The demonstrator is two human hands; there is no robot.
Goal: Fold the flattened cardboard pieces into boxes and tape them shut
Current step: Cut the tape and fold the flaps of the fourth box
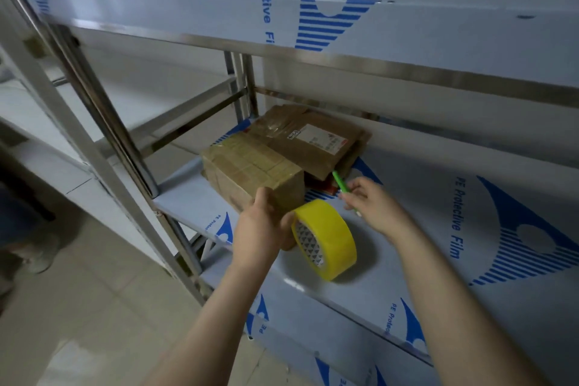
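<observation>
Left hand (261, 222) grips the near end of a taped box (250, 166) on the shelf (423, 197), with a yellow tape roll (326, 238) standing just right of it. Right hand (372, 200) pinches a thin green tool (338, 182). Flattened cardboard (313, 141) lies just beyond.

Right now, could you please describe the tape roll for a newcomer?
On the film-covered shelf, look beside the brown box that the left hand grips. The tape stands on edge at its right, the only yellow thing there.
</observation>
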